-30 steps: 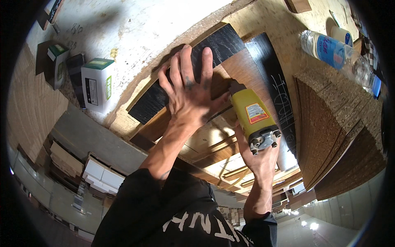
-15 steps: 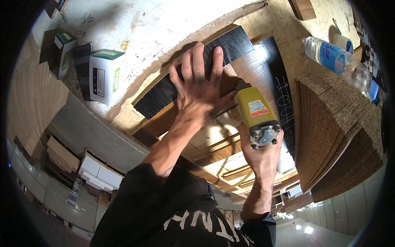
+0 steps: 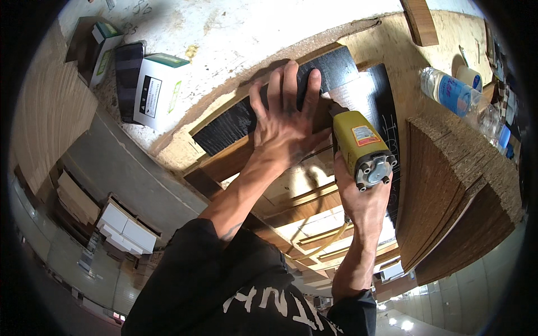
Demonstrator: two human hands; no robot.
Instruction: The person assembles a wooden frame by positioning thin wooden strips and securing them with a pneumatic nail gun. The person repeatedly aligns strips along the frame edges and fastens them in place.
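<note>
My left hand (image 3: 286, 126) lies with its fingers spread, pressing on a black-faced board strip (image 3: 223, 133) and the brown wood beside it. In my right hand (image 3: 365, 204) is a yellow air nail gun (image 3: 367, 150), gripped below its head; its handle is mostly hidden. The gun's nose rests at or just above the brown wood, close to my left thumb; contact cannot be made out. A second black strip (image 3: 385, 103) with chalk-like marks runs along the right side of the wooden frame. A yellowish hose (image 3: 330, 242) trails from below the gun.
White-and-green boxes (image 3: 154, 95) stand at the left of the worktop. A clear plastic bottle (image 3: 457, 96) lies at the right, above a stack of thick brown boards (image 3: 437, 190). A wood block (image 3: 420, 22) sits at the far edge. Frame slats (image 3: 305, 210) lie below my hands.
The view has shifted, so most things sit a little further right or lower. My left hand stays spread on the boards. The nail gun's nose remains near my left thumb.
</note>
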